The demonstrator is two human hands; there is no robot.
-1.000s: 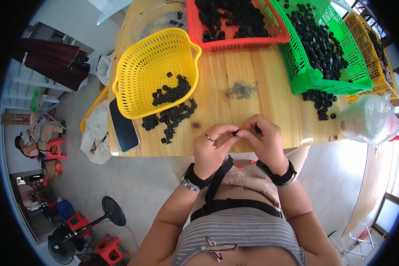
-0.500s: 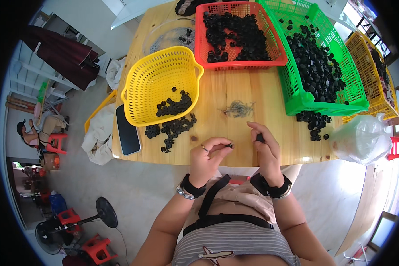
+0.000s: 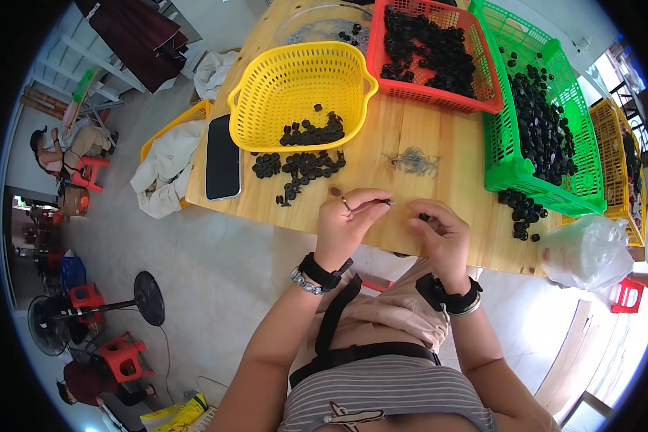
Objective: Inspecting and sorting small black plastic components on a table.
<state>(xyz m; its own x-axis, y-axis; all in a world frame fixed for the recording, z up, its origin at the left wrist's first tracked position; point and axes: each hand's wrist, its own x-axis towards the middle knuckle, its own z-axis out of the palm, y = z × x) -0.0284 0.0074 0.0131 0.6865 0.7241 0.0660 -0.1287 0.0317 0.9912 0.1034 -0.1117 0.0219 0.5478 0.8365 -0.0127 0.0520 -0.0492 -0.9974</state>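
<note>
A pale, knotted wooden tabletop (image 3: 367, 173) is supporting the work. Above its near edge, the left hand (image 3: 344, 225) is pinching a small dark piece (image 3: 389, 202), too small to identify, between thumb and forefinger. To its right, the right hand (image 3: 446, 236) is curling its fingers around a small black rounded piece (image 3: 425, 217); the two hands are staying apart. Beyond them, a loose heap of thin grey metallic pins (image 3: 415, 161) is lying on the wood. At left, a perforated yellow plastic basket (image 3: 288, 93) is holding small round black parts (image 3: 313, 132), and more are lying at its near side, beside a black-screened smartphone (image 3: 223, 158). At the far side, a red plastic crate (image 3: 446, 104) is holding black parts; a larger green plastic crate (image 3: 558, 190) is doing likewise at right. A translucent plastic bag (image 3: 587, 252) is resting at the right corner. On the grey floor (image 3: 216, 288) at left, a black fan (image 3: 149, 299) is standing near a red plastic stool (image 3: 122, 358); farther off, a person (image 3: 79, 144) is sitting.
</note>
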